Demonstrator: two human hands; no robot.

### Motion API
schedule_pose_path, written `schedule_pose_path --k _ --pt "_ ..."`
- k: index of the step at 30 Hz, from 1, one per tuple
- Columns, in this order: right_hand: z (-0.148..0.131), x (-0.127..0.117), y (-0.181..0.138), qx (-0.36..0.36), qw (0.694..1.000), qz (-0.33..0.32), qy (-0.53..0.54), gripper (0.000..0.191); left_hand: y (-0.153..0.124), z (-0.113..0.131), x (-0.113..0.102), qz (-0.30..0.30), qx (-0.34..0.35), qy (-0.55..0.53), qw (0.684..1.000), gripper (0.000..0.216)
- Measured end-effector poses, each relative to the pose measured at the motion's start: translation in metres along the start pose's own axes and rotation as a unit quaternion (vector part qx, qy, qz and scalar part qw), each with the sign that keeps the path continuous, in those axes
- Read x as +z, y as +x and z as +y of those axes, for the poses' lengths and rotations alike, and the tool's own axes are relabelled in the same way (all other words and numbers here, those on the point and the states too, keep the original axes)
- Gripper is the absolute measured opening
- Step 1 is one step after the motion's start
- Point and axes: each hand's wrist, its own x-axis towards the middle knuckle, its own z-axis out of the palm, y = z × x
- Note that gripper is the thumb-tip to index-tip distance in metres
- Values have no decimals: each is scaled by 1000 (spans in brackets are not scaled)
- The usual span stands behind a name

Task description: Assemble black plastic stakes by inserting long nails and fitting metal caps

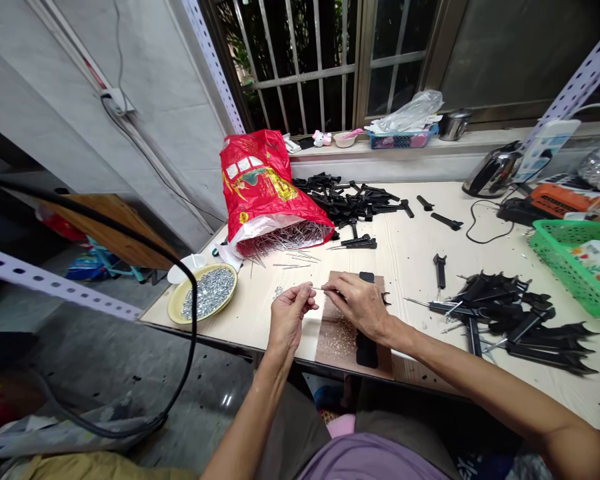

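One thin, shiny metal stick [317,288] is up above the pale wooden desk [255,310]. The left hand [289,317] pinches one end and the right hand [359,303] pinches the other. Left of them sits a round yellow bowl [175,307] of small silver metal bits [209,291].

This looks like a small assembly workshop: loose black plastic parts [350,200] lie heaped on the worktop [395,257], a red sack [255,173] spills thin metal rods [293,239], and a yellow bowl [175,308] holds small metal pieces [207,293]. Perforated metal uprights [575,87] and a bare grey floor [220,393] fit; an electric kettle [493,175] adds a homely note.
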Motion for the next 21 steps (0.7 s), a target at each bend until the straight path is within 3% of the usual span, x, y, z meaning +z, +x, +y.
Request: schedule_pose_path --k 7,13,19,21 --pt "4 2 -9 55 996 -23 70 19 2 -10 7 11 28 36 999 30" --pt "10 2 -14 51 997 -23 54 20 2 -14 10 -4 16 34 999 29" --pt "15 2 -14 86 980 -9 176 18 4 -20 12 -19 0 40 999 30" --pt "16 1 -14 118 967 -33 221 23 5 -23 14 -23 -3 42 999 29"
